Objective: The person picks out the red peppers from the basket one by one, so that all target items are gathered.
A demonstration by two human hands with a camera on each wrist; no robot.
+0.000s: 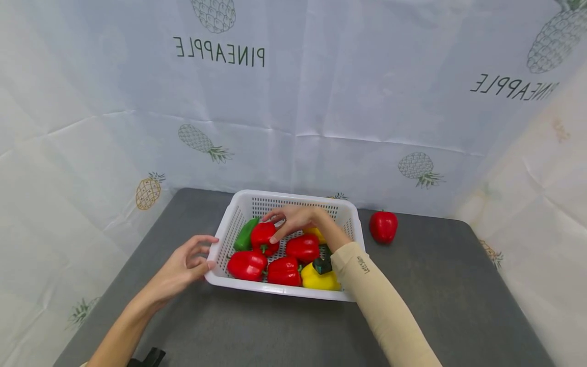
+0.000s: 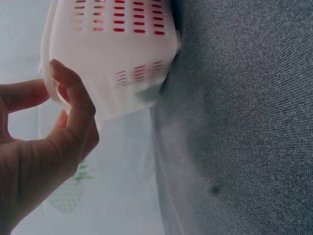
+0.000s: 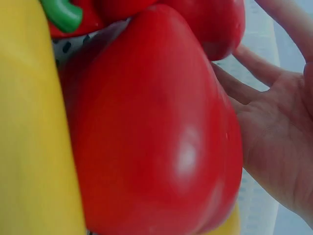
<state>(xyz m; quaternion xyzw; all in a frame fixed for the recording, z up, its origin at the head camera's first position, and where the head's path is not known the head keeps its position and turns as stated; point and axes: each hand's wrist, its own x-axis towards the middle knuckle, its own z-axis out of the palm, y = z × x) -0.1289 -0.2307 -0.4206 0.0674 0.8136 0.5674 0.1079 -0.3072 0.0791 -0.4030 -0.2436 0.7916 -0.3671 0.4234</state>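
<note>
A white plastic basket holds several red bell peppers, yellow ones and a long green pepper. My left hand pinches the basket's left rim between thumb and fingers; in the left wrist view that hand has the rim between them. Inside the basket, my right hand grips a red bell pepper beside the green one, thumb on its near side. In the right wrist view, another red bell pepper hides part of the right hand.
One red bell pepper stands on the grey table, right of the basket. Behind the table hangs a pale curtain with pineapple prints. A yellow bell pepper lies in the basket's near right corner, under the right wrist.
</note>
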